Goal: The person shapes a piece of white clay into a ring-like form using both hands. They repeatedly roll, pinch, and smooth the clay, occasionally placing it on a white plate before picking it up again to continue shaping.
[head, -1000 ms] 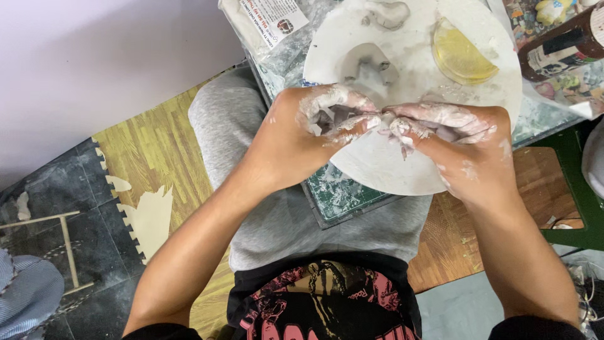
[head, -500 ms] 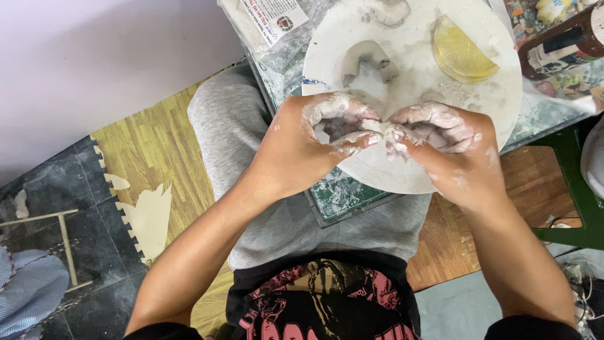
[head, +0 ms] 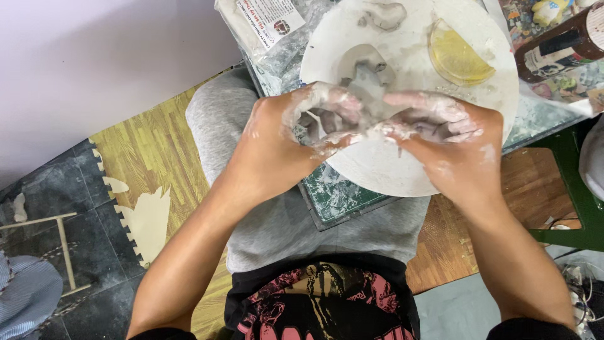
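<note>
- Head view, looking straight down: we see a floor of yellow wood-pattern foam mat (head: 148, 151) beside dark stone-look tiles (head: 69, 189), with a pale wall at the upper left. The person's lap, in grey trousers (head: 283, 220) and a black top with a pink print, fills the lower middle.
- A low table (head: 343, 195) with a green, paint-smeared top juts in from the upper right. On it lies a round white board (head: 390, 167), dusted with pale clay.
- On the board we find a curved clay piece (head: 368, 66), another scrap of clay (head: 387, 12) at its far edge, and a small yellow dish (head: 459, 56). A plastic-wrapped clay packet (head: 264, 25) lies to the left; a brown bottle (head: 560, 44) lies to the right.
- The left hand (head: 296, 135) and right hand (head: 450, 138) meet over the near half of the board, both smeared white. Each is curled with fingers bent inward.
- Between them they pinch a small lump of clay (head: 358, 133). It sits right at the fingertips, its long axis running left to right from one hand to the other. Neither hand is clearly nearer; both grasp it.
- Compared with the earlier pictures, the hands have stayed over the same part of the board. The fingers have shifted around the lump, and the clay bridge between them looks thinner.
</note>
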